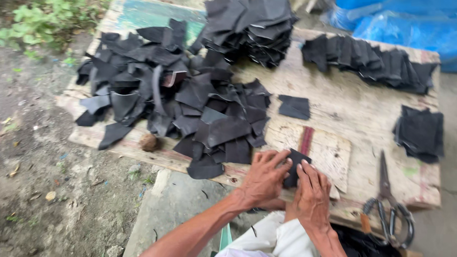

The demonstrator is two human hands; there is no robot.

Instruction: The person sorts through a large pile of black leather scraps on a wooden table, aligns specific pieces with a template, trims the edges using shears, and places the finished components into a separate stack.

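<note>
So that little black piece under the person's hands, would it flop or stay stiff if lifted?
The black piece probably bends yet holds some shape: similar pieces in the loose heap curl in arcs instead of lying limp. It looks thin and light. Both the left hand and right hand press it flat, so it may spring.

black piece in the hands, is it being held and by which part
Yes: both hands, left hand and right hand, grip the small black piece by its lower edges, pressed against the wooden board.
</note>
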